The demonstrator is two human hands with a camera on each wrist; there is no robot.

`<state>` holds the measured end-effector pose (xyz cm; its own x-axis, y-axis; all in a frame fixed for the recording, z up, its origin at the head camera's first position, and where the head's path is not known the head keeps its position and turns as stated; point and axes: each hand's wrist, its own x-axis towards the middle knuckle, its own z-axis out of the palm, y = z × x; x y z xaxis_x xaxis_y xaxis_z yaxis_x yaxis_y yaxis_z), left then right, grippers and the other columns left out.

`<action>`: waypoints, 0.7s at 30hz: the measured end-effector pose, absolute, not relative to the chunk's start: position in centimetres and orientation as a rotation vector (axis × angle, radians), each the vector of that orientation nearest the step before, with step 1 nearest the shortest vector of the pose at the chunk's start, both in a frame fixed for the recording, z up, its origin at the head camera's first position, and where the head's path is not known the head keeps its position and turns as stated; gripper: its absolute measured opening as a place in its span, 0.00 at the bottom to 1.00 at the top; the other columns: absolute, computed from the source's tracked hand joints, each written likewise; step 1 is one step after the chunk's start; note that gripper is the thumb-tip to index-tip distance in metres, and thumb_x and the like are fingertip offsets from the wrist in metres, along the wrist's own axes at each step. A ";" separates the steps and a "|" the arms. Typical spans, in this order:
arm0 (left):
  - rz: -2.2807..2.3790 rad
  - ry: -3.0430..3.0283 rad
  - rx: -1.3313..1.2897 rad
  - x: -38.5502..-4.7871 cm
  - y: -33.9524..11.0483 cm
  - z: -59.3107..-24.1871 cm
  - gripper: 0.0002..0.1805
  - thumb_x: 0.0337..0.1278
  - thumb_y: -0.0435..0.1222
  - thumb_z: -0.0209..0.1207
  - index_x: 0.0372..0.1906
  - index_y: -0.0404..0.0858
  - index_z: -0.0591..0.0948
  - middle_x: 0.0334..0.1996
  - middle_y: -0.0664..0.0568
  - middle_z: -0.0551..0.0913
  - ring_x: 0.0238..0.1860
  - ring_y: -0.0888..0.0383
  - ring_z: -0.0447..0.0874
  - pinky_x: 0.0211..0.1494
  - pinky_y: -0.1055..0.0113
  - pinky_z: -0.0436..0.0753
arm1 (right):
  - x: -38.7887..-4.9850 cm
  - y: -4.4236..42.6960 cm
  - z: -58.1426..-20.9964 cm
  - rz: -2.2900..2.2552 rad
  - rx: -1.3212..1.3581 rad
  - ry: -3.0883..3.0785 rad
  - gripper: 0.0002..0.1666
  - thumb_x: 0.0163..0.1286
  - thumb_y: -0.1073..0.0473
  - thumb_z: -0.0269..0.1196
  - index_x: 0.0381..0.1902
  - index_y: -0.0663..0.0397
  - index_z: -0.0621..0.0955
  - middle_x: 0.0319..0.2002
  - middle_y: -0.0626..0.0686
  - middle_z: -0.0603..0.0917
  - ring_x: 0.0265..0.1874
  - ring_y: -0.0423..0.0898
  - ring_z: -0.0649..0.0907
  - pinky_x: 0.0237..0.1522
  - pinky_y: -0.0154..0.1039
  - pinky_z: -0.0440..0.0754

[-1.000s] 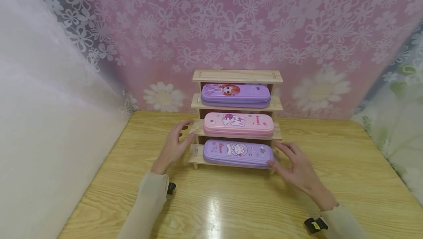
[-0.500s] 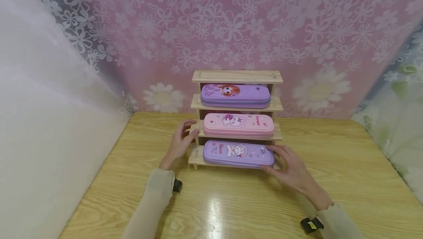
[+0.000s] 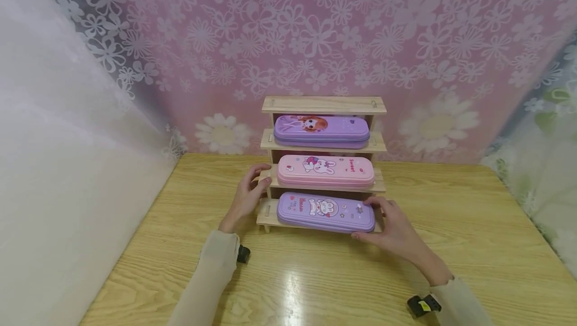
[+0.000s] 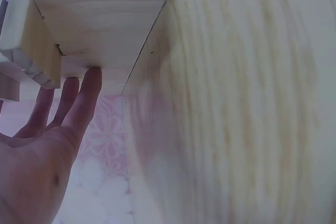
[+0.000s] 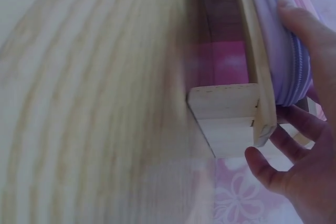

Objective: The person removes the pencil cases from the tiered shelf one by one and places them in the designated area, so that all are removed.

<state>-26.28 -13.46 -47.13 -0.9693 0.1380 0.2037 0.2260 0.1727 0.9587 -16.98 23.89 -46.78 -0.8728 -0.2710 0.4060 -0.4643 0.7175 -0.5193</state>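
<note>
A purple pencil case (image 3: 325,212) with a rabbit print lies on the lowest tier of a small wooden rack (image 3: 322,104). My right hand (image 3: 398,231) grips its right end, thumb at the front and fingers behind. In the right wrist view the thumb presses beside the zipper of the purple case (image 5: 296,72). At the rack's left side, my left hand (image 3: 248,193) holds the end of the second tier from the bottom. The left wrist view has straight fingers (image 4: 84,103) against the rack's side panel (image 4: 100,24); the left thumb is hidden there.
A pink rabbit pencil case (image 3: 325,171) occupies the tier above. Higher up sits another purple pencil case (image 3: 333,129) with a girl print. The rack stands on a wood-grain table (image 3: 342,281), before a pink flowered backdrop (image 3: 315,40).
My left hand has come right to the rack. My right hand has moved left onto the lowest pencil case, whose right end has shifted slightly toward me.
</note>
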 end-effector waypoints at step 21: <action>-1.956 -2.331 -0.380 -26.8 -13.5 -47.7 0.17 0.73 0.41 0.57 0.63 0.50 0.76 0.64 0.45 0.76 0.51 0.45 0.83 0.48 0.58 0.87 | -16.1 28.4 -44.6 1.463 0.617 -2.688 0.47 0.53 0.63 0.81 0.69 0.54 0.72 0.58 0.54 0.70 0.46 0.36 0.82 0.43 0.29 0.86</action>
